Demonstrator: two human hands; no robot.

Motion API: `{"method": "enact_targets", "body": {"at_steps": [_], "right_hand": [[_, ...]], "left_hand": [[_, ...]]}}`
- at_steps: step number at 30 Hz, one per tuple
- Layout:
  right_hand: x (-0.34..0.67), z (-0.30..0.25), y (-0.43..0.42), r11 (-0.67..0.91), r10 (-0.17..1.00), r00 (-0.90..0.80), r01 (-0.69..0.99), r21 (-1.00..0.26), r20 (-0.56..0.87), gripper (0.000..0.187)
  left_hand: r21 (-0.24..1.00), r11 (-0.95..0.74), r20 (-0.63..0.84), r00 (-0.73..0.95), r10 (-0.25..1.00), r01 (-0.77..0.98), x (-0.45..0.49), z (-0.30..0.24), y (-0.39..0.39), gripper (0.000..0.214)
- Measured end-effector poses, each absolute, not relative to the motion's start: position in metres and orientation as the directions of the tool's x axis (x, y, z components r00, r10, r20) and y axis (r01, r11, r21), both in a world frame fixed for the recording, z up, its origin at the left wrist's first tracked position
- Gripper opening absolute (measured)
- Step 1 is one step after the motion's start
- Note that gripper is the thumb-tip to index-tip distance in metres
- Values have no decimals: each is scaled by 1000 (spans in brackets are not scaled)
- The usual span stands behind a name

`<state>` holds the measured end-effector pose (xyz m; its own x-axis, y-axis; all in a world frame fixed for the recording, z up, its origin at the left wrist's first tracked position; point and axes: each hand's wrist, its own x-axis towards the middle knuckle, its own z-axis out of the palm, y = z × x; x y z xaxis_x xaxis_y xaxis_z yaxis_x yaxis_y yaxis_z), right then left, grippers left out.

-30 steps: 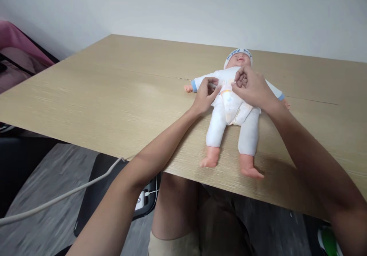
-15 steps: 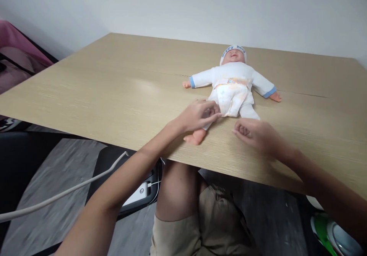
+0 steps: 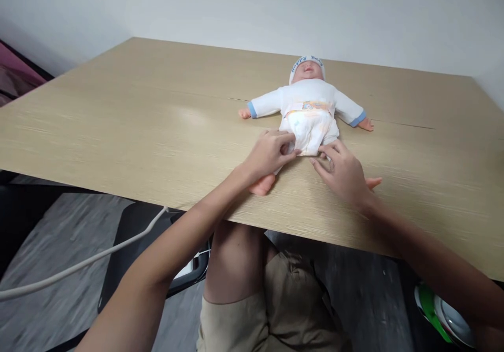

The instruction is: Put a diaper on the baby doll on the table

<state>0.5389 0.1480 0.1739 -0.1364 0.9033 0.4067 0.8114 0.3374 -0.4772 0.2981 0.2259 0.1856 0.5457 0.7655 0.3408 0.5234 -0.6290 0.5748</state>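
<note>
A baby doll [image 3: 268, 101] in white clothes with blue cuffs and a lettered cap lies on its back on the table, arms spread. A white diaper [image 3: 313, 126] with a patterned orange waistband covers its middle. My left hand [image 3: 271, 152] is closed in a pinch at the diaper's lower edge, over the doll's leg on the left. My right hand [image 3: 340, 171] is at the opposite lower edge of the diaper, its thumb and fingers apart and the fingertips at the diaper. The doll's legs are partly hidden behind my hands; both feet show.
The wooden table [image 3: 157, 115] has a thin seam across it and stands against a white wall [image 3: 236, 16]. Below its front edge are a pale cable [image 3: 98, 255], a black tray-like surface and my knees. A green and white object [image 3: 437, 312] is at the lower right.
My right hand has moved up and left to the diaper's edge, and its curled fingers have opened. My left hand stays at the diaper. The view has shifted slightly.
</note>
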Motion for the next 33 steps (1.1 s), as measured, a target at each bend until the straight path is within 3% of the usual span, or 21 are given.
{"method": "enact_targets", "body": {"at_steps": [5,13,20,23,27,33], "right_hand": [[536,179,142,343,901,-145,815,-468,408,19],[516,195,143,267,953,-152,829,-492,262,27],[510,202,158,233,958,-49,711,-664,284,26],[516,199,157,223,942,25,700,-678,335,35],[523,198,154,175,949,78,677,-715,306,41],[524,201,147,121,957,109,692,-711,269,29]], "left_hand": [[626,-682,419,574,704,378,294,185,229,21],[670,-660,368,620,693,340,280,189,240,32],[766,-554,316,560,766,326,263,184,247,35],[819,-495,292,531,795,291,264,183,245,33],[910,-358,236,447,863,210,267,180,240,50],[953,-219,131,368,921,209,268,181,229,61]]}}
